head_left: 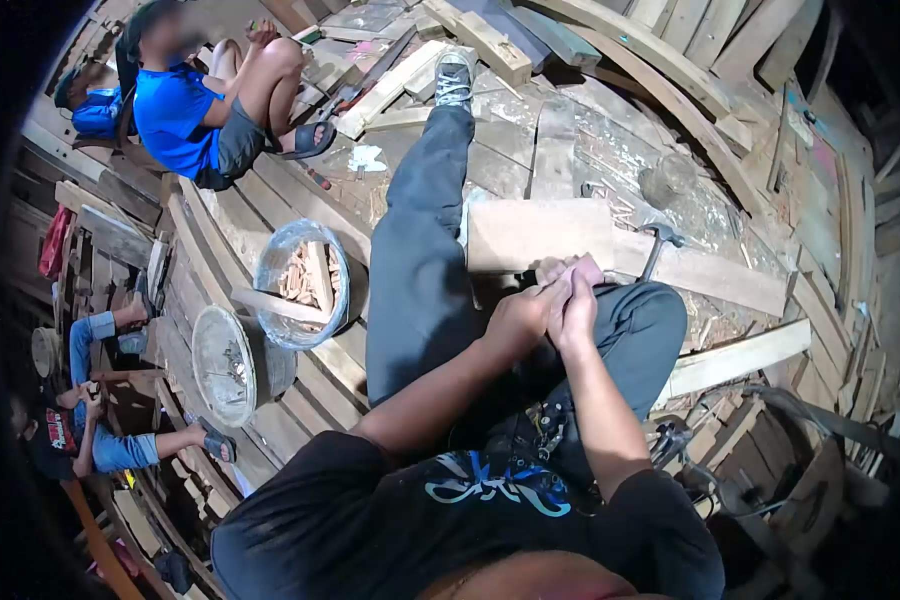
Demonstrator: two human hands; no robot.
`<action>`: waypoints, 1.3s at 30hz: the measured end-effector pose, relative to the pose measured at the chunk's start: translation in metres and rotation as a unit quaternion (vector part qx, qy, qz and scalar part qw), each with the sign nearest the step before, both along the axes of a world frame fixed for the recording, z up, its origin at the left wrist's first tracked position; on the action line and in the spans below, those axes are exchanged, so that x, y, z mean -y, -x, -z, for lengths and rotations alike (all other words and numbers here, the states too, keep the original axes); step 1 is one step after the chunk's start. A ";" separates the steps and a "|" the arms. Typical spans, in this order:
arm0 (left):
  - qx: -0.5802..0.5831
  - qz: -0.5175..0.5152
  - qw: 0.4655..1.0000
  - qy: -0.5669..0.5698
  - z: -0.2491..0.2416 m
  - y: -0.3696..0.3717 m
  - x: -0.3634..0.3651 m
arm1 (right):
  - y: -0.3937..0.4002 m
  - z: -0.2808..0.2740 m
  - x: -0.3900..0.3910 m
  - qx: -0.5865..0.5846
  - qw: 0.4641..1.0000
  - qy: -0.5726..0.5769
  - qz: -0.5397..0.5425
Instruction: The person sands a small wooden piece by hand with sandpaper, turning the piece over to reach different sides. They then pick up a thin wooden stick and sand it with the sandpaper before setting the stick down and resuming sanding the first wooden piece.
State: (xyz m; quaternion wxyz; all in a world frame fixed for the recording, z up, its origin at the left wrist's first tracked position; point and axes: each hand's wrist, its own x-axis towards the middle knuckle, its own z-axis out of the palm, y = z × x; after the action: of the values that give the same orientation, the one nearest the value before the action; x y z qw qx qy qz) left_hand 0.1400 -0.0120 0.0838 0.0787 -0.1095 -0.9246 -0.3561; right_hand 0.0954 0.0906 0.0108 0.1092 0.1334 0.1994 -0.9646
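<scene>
My left hand (522, 318) and my right hand (574, 312) are pressed together over my bent right leg, both with fingers closed. A small flat pinkish piece (587, 270) shows at the fingertips of my right hand; its kind cannot be made out. What lies inside my left fingers is hidden. Just beyond the hands is a pale wooden block (535, 232), its near edge close to my fingers. To the right, a hammer (656, 248) rests across a long pale plank (715, 270).
To my left stand a bucket (262, 262) of small wood pieces and a second bucket (202, 392). A person in a blue shirt (175, 118) sits at upper left, another in jeans (122, 447) at lower left. Planks (660, 75) and a clear container (667, 182) lie ahead.
</scene>
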 end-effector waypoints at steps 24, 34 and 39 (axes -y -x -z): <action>0.114 -0.001 0.989 -0.098 -0.004 0.002 -0.003 | 0.004 -0.026 -0.007 0.041 0.998 -0.052 0.005; 0.098 -0.011 0.990 -0.096 -0.002 0.004 0.000 | 0.004 -0.023 -0.004 0.084 0.996 0.013 0.012; 0.122 0.001 0.991 -0.052 -0.008 0.003 -0.002 | 0.009 -0.028 -0.004 0.063 0.998 0.009 -0.014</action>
State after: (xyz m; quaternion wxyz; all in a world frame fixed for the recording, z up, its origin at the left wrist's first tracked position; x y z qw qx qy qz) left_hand 0.1369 -0.0098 0.0919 -0.0297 -0.0615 -0.9074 -0.4146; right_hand 0.0860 0.0949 0.0384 0.1364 0.1900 0.1855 -0.9544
